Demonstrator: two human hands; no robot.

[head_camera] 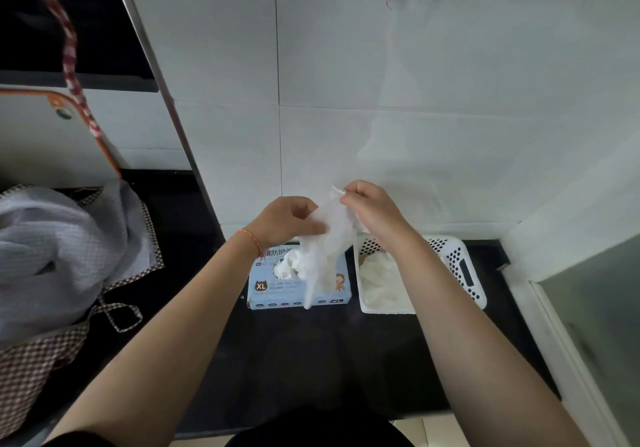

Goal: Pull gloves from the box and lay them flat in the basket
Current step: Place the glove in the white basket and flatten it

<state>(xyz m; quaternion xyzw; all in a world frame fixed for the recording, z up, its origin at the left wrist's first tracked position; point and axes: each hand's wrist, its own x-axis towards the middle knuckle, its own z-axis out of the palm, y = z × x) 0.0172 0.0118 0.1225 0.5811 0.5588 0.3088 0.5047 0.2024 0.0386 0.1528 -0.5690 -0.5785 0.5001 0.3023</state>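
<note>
A white translucent glove (325, 245) hangs in the air above the light blue glove box (277, 294), which lies on the black counter with more gloves bunched at its opening (285, 268). My left hand (287, 221) grips the glove's left side. My right hand (370, 209) pinches its top edge between thumb and fingers. Right of the box stands a white perforated basket (460, 266) with pale gloves (381, 284) lying in it, partly hidden by my right forearm.
A grey cloth with checked trim (59, 256) lies on the counter's left. White tiled wall stands behind the box. A white ledge and glass panel (588, 308) close in the right side. Dark counter (311, 353) stretches in front of the box.
</note>
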